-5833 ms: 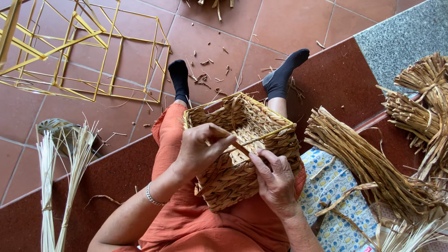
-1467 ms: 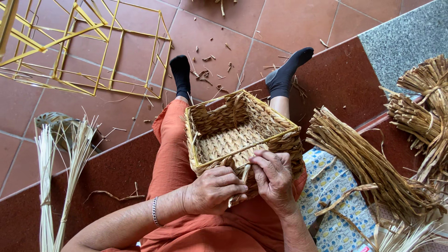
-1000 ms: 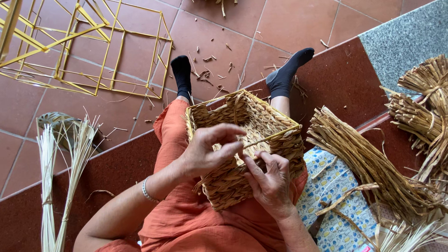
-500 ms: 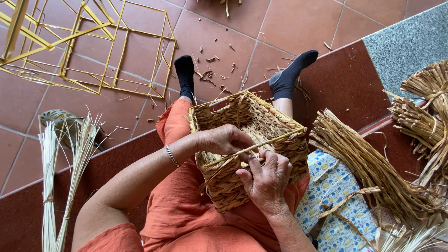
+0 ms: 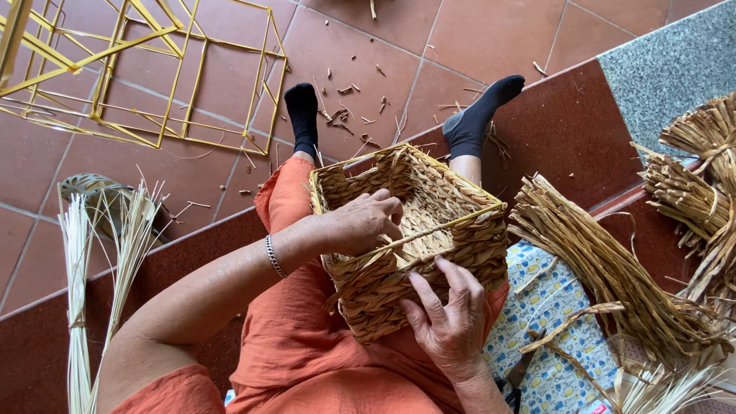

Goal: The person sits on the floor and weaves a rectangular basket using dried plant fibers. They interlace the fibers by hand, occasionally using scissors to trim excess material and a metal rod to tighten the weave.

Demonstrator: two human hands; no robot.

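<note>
A square woven straw basket (image 5: 429, 230) rests on my lap, over orange trousers, its opening facing up and away. My left hand (image 5: 360, 224) reaches over the near left rim and grips it, fingers curled inside. My right hand (image 5: 448, 318) lies against the near outer wall with fingers spread, pressing the weave just under the rim. A thin straw strand (image 5: 414, 239) runs along the near rim between the two hands. A silver bracelet sits on my left wrist.
Bundles of dried straw (image 5: 613, 268) lie at my right on a patterned cloth (image 5: 537, 307), more bundles (image 5: 701, 184) farther right. Pale reeds in a holder (image 5: 100, 253) stand at the left. Yellow wire frames (image 5: 146, 69) lie on the tiled floor beyond my feet.
My left hand went from the near wall up onto the rim and now curls inside the basket. The basket has tipped slightly. My right hand stays on the near wall.
</note>
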